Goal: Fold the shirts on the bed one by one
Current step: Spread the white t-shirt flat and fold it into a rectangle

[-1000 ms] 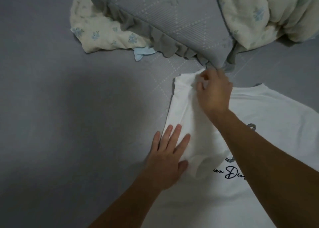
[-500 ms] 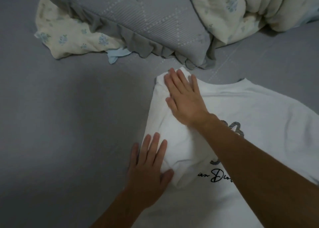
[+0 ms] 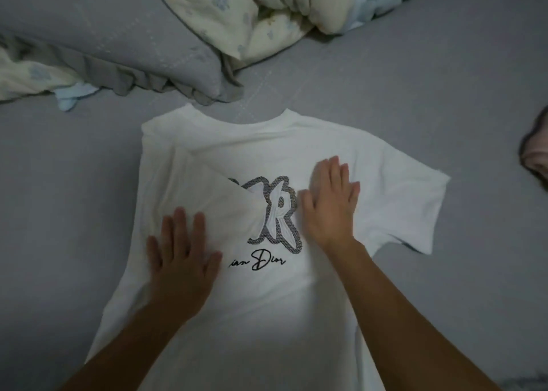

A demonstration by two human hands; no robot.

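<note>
A white T-shirt (image 3: 341,141) with a grey letter print and black script lies flat on the grey bed sheet (image 3: 59,213), collar away from me. Its left sleeve is folded inward over the print. My left hand (image 3: 181,260) lies flat with straight fingers on that folded sleeve. My right hand (image 3: 329,204) presses flat on the shirt just right of the print. The right sleeve (image 3: 415,207) is spread out to the side.
A grey frilled pillow (image 3: 133,50) lies at the back left, partly over a pale floral quilt. The floral quilt (image 3: 267,14) is bunched at the back centre. A pink garment (image 3: 536,156) shows at the right edge.
My right hand has slid from the shirt's left shoulder to the right of the print. The left hand stays flat on the folded sleeve. The view has shifted, showing the whole shirt.
</note>
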